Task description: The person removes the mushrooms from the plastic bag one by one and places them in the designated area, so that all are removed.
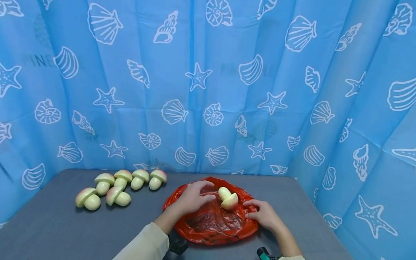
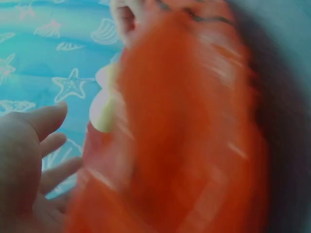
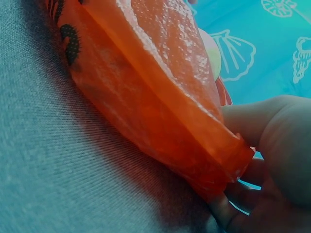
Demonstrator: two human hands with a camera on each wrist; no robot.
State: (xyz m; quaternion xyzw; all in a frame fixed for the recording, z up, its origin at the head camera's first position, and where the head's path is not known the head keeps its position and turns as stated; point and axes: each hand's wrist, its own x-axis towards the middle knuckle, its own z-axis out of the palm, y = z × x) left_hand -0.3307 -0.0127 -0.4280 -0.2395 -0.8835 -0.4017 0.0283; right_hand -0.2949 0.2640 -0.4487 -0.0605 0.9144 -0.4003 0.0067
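A red plastic bag [image 1: 219, 233] lies spread on the table with its mouth open. On it rests a toy mushroom [image 1: 229, 200] with a pale stem and a pinkish-yellow cap. My left hand [image 1: 194, 199] hovers over the bag's left side, its fingers spread and relaxed. In the left wrist view those fingers [image 2: 48, 121] hold nothing. At the opposite side my right hand [image 1: 265, 215] grips the bag's rim. The right wrist view has the thumb [image 3: 243, 124] on one side of the red plastic and fingers on the other.
Several more toy mushrooms [image 1: 118, 197] stand or lie in a group at the table's back left. A blue curtain [image 1: 195, 105] with white shells and starfish hangs behind the grey table [image 1: 52, 228]. Wrist cameras [image 1: 266, 256] sit below both hands.
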